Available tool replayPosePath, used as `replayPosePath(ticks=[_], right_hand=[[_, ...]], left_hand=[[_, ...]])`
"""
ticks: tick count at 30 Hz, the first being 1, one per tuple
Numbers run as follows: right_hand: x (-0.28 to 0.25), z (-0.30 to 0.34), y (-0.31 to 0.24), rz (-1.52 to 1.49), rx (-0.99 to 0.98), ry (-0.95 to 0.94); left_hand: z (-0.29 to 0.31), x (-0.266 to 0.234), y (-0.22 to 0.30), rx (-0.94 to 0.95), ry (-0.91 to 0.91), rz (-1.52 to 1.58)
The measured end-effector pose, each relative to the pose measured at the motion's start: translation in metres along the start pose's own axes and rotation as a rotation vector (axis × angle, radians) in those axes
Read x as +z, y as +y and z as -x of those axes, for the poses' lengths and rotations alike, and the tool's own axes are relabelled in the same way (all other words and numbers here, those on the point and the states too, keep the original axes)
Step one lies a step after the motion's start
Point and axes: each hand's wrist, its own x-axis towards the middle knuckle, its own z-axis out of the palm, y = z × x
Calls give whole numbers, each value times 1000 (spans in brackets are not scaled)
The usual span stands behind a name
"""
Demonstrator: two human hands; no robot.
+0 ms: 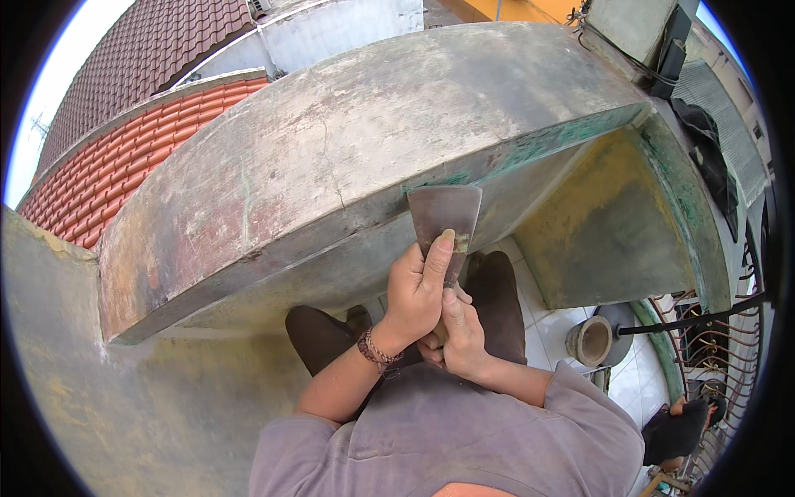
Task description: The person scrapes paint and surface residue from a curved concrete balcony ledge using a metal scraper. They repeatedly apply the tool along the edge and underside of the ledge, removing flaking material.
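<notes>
A wide, worn metal scraper (pixel 444 211) points away from me, held in both hands. My left hand (pixel 416 290) is wrapped round its neck, with the thumb laid along the blade. Lower down, my right hand (pixel 464 335) closes round the handle, most of which the fingers hide. The blade's broad far edge meets the front edge of a curved concrete ledge (pixel 331 141), beside a strip of green paint (pixel 546 145). Grey and whitish patches mottle the ledge's top, and a thin crack runs down it.
A stained wall (pixel 149 406) stands at the left. To the right are a yellowish panel (pixel 604 224), a round pot (pixel 590 340) on white tiles (pixel 638 385), a dark bar (pixel 696 320) and curled metal railings (pixel 737 356). Part of a person in dark clothes (pixel 675 432) shows at lower right.
</notes>
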Motion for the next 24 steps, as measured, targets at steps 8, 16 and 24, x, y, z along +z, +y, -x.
replayPosePath(ticks=[8,16,24], right_hand=[[0,3,2,-13,32,8],[-5,5,6,-56,104,-3],[-10,-4,4,-20,37,-62]], left_hand=[[2,1,-12,99,59,-98],[9,2,-9,-4,58,-51],[6,2,-6,13,25,-25]])
